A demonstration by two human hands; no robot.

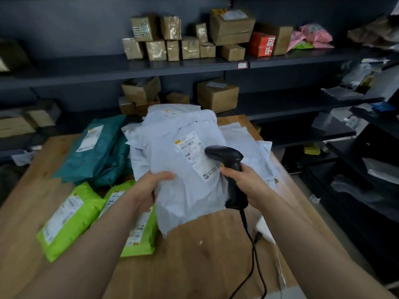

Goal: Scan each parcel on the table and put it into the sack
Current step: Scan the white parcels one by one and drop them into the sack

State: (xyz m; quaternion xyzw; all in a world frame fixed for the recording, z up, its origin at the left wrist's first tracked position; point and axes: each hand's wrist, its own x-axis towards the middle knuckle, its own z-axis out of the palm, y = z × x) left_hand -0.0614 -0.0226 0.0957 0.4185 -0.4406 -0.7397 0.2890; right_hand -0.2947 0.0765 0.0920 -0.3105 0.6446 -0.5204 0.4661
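Pale-grey plastic mailer parcel [183, 190] sits mid-frame, held up over the wooden table [194, 266], label side up. left hand [149, 188] grips its left edge, thumb on top, fingers curled under. right hand [246, 182] is wrapped round the grip of the black corded handheld scanner [224, 155], nose aimed at the white shipping label [191, 152] and just beside it. Trigger pressed or not: can't tell.

Progress, my read: scan step on this pkg, bagging not yet done. Plenty left on the table:
- pile of similar pale mailers [172, 119] behind it, centre frame
- teal plastic mailers [97, 152], left of centre
- lime-green plastic mailers [64, 221], lower left

No. already done: can't tell.

Containers: sack not in view, contents unknown. Dark shelves [129, 70] across top of frame hold brown cardboard boxes [231, 26]. They're off the table, so prob. not part of this job.
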